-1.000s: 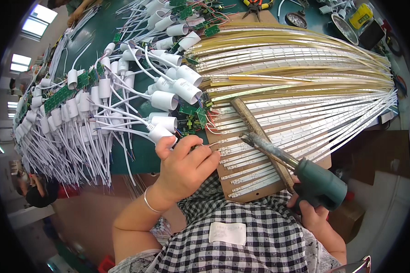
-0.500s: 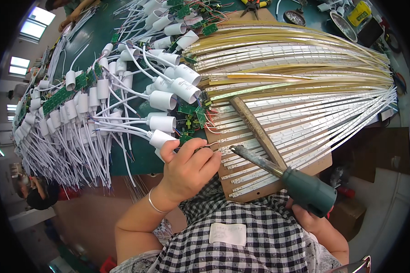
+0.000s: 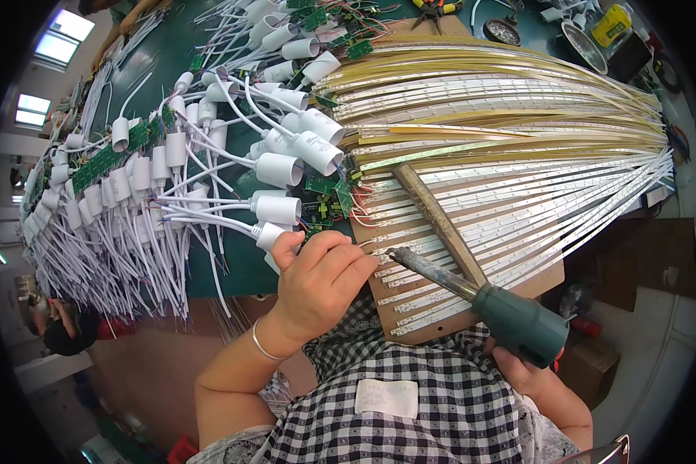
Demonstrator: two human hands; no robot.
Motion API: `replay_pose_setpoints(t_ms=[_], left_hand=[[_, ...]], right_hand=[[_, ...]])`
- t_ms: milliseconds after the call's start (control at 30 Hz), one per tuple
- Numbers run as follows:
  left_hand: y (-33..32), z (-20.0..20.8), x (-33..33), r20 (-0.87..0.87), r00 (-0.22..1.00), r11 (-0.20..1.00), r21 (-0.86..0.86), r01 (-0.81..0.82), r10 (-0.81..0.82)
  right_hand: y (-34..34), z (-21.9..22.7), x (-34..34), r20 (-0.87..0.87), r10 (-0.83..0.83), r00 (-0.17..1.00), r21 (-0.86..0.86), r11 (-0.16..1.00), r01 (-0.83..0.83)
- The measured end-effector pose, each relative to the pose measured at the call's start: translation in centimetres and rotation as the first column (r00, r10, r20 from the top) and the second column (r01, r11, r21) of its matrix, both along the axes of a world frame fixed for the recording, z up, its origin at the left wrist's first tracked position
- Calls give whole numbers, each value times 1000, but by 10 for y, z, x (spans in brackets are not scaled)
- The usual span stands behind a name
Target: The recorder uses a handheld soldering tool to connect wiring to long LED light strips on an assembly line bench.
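Note:
My left hand (image 3: 317, 282) is closed, its fingertips pinched around thin wire leads (image 3: 366, 244) at the left ends of the LED strips (image 3: 441, 220). Beside it sit a white cylindrical lamp cap (image 3: 271, 235) and small green circuit boards (image 3: 319, 207). My right hand (image 3: 522, 371), partly hidden beneath the tool, grips a soldering iron (image 3: 522, 325) by its dark green handle. The iron's darkened tip points left, close to my left fingertips and a strip end. A worn brown bar (image 3: 441, 224) lies slantwise across the strips, its lower end meeting the iron.
A brown board (image 3: 433, 329) supports the strips. Many white lamp caps with cables (image 3: 120, 185) crowd the green table at left. Pliers (image 3: 437, 11), a round tin (image 3: 503, 31), a metal dish (image 3: 584, 46) and a yellow bottle (image 3: 612, 25) stand at the back.
My left hand has shifted very slightly right with its fingertips still together. The soldering iron has moved a little to the left.

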State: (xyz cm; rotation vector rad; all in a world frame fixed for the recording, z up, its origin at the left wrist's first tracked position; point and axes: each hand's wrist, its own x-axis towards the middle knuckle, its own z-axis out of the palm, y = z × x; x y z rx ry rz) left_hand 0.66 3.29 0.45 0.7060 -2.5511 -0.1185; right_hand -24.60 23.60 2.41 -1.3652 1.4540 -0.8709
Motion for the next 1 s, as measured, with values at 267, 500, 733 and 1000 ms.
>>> replay_pose_setpoints(t_ms=[267, 500, 733, 1000], left_hand=[[-4, 5, -4, 17, 1000, 995, 99, 17, -19], [-4, 5, -4, 9, 999, 992, 117, 36, -37], [-3, 3, -4, -11, 999, 993, 109, 49, -48], [-4, 0, -4, -49, 996, 989, 124, 83, -78]], right_hand=[[-5, 10, 12, 96, -240, 966, 194, 956, 218], [-7, 10, 13, 80, -235, 969, 167, 961, 220], [-11, 11, 11, 42, -167, 985, 102, 982, 162], [-19, 15, 11, 25, -155, 988, 73, 986, 153]])
